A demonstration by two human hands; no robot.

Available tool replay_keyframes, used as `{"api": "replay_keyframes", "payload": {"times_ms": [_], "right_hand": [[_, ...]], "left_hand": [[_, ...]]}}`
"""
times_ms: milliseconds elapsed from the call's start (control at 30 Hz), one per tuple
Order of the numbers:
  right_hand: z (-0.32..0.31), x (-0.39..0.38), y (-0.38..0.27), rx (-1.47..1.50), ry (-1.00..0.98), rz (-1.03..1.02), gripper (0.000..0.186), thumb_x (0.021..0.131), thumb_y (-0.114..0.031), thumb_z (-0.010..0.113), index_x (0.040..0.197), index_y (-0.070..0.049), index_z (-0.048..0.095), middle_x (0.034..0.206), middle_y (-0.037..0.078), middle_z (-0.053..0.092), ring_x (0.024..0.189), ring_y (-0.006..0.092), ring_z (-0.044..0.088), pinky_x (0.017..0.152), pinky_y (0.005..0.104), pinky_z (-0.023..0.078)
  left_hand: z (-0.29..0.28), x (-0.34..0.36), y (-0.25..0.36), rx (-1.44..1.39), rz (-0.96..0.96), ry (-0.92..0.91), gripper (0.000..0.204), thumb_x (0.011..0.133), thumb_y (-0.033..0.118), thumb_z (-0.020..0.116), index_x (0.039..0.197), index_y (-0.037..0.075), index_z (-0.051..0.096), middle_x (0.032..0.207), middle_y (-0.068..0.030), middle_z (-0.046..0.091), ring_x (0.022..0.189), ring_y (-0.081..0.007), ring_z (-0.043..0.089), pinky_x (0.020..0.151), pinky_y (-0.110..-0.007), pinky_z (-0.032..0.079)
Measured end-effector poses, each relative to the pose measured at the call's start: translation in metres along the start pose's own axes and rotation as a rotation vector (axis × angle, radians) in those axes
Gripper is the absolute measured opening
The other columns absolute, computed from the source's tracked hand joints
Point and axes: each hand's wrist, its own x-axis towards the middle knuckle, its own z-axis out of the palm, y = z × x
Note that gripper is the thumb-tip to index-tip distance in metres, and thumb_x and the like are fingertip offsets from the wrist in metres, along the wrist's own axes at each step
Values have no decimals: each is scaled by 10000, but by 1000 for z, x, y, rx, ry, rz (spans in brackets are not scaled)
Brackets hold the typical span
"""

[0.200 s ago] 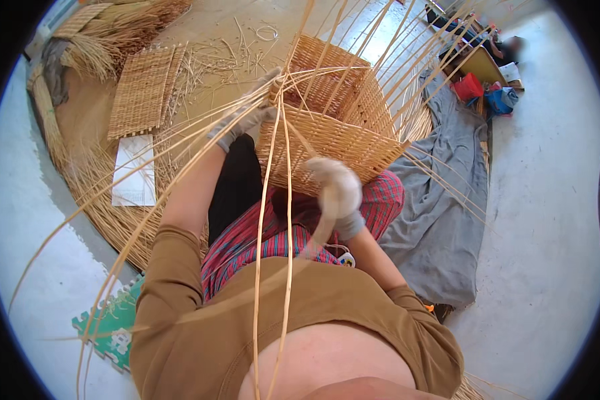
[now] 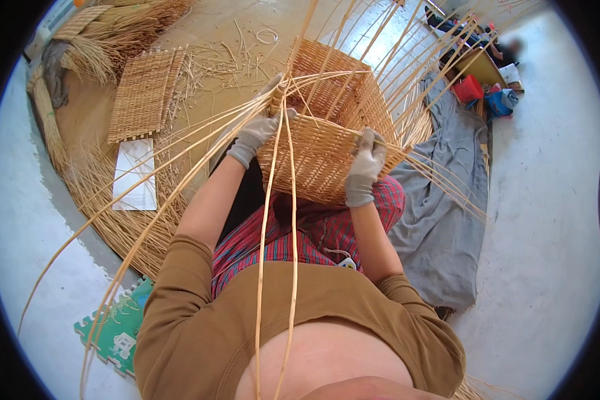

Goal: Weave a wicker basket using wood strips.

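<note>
A woven wicker basket [image 2: 313, 160] sits over my lap, with long pale canes [image 2: 265, 213] fanning out from its upper left corner and others standing up from its back. My left hand [image 2: 259, 130], in a grey glove, is closed on the basket at that left corner, its fingertips partly hidden by canes. My right hand [image 2: 367, 157], also gloved, is closed on the upper edge of the near wall toward the right corner, where more canes stick out to the side.
Woven panels [image 2: 143, 93], a white sheet [image 2: 133, 177], cane bundles [image 2: 117, 33] and a green foam mat [image 2: 113, 323] lie left. A grey cloth [image 2: 433, 247] is right. A red bucket [image 2: 467, 90], a blue container [image 2: 500, 100] and a person [image 2: 487, 47] are at upper right.
My right hand has moved up and right from the blurred spot below the near wall to the basket's edge. My left hand and forearm have shifted slightly right.
</note>
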Motion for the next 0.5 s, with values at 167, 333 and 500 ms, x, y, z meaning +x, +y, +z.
{"api": "replay_keyframes", "payload": {"times_ms": [167,333,500], "right_hand": [[145,34,-110,-768,-242,-1003,603,918,20,561,1489,-94,403,1313,161,597,1017,196,678,770,341,580],[80,52,-72,30,-467,-442,809,959,-69,587,1589,-164,89,1093,151,702,1014,252,678,774,290,548],[-55,-16,11,176,-125,207,478,998,-127,599,1429,-117,391,1015,92,708,834,183,703,521,230,494]], "left_hand": [[37,2,-6,-1003,809,250,639,877,290,795,1392,32,518,1257,-92,637,1087,-153,601,883,-298,521],[43,-2,0,-1007,751,312,626,874,310,797,1376,40,539,1176,-70,667,1067,-158,609,887,-309,510],[51,-30,10,-939,678,488,555,868,358,791,1248,2,597,1127,-104,667,1037,-199,631,892,-333,531]]}}
